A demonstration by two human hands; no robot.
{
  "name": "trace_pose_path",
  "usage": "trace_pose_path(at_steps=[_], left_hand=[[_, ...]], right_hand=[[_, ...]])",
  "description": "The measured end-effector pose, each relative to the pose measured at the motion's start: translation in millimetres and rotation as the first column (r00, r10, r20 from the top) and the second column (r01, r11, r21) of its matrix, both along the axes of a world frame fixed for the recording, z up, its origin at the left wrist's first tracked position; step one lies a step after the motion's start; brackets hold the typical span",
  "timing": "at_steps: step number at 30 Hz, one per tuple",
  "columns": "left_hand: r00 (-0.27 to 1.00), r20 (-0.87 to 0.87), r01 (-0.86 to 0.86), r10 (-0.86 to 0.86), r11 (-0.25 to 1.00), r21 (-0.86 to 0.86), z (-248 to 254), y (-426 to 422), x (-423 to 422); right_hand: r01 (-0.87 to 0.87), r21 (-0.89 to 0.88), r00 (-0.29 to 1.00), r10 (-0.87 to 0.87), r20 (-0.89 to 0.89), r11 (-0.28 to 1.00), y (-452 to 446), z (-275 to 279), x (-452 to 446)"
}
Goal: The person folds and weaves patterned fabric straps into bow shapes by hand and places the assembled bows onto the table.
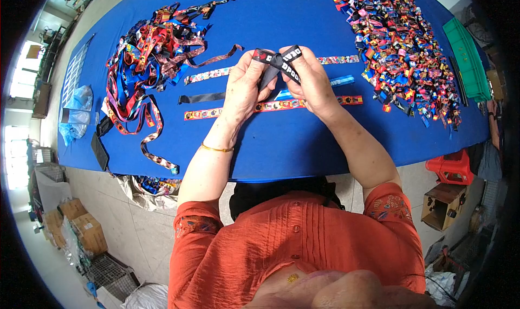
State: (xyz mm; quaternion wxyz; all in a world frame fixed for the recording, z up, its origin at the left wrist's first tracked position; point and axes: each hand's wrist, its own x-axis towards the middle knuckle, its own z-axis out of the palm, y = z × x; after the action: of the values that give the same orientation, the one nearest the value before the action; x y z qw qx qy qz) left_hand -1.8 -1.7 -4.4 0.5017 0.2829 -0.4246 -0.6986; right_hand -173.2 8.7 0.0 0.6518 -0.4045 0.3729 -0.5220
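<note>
My left hand (245,88) and my right hand (314,81) are raised over the blue table, each pinching part of a black printed strap (277,61) with white letters. The strap is crossed between them in a loop. Under and behind my hands lie flat straps: a white patterned one (208,75), a plain black one (201,98), a blue one (341,81) and a red-and-yellow one (203,114). My hands and forearms hide parts of these.
A tangled heap of colourful straps (142,49) lies at the left. Rows of bundled straps (398,43) cover the right side, beside a green crate (467,59). A clear plastic bag (77,114) lies on the left edge; a red stool (450,167) stands at the right.
</note>
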Motion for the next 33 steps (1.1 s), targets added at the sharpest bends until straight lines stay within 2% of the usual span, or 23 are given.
trace_pose_path(at_steps=[8,11,15,18,24,27,30,33], left_hand=[[0.998,-0.061,0.004,-0.004,1.000,0.000,4,4,-7],[0.998,-0.014,-0.060,0.060,0.998,-0.006,5,5,-7],[0.999,-0.027,-0.046,0.044,0.998,-0.050,7,6,-5],[0.999,-0.027,-0.025,0.023,0.996,-0.082,7,6,-4],[0.999,-0.027,-0.036,0.033,0.996,-0.078,11,9,-7],[0.999,-0.047,-0.024,0.023,1.000,-0.019,12,9,-11],[0.992,-0.112,0.058,-0.056,0.998,0.021,8,7,-7],[0.973,-0.195,0.145,-0.124,0.985,0.097,11,6,-4]], right_hand=[[-0.089,-0.012,0.979,0.090,0.183,0.996,2,-1,2],[-0.146,0.014,0.958,0.138,0.253,0.989,1,-2,1],[-0.163,0.087,0.936,0.127,0.328,0.983,5,7,3],[-0.219,0.075,0.909,0.175,0.377,0.973,3,0,0],[-0.207,0.101,0.896,0.147,0.419,0.973,4,2,2],[-0.218,0.030,0.880,0.183,0.438,0.975,2,-7,2],[-0.150,-0.041,0.916,0.154,0.371,0.988,5,-4,5],[-0.175,-0.157,0.934,0.214,0.286,0.972,2,-1,1]])
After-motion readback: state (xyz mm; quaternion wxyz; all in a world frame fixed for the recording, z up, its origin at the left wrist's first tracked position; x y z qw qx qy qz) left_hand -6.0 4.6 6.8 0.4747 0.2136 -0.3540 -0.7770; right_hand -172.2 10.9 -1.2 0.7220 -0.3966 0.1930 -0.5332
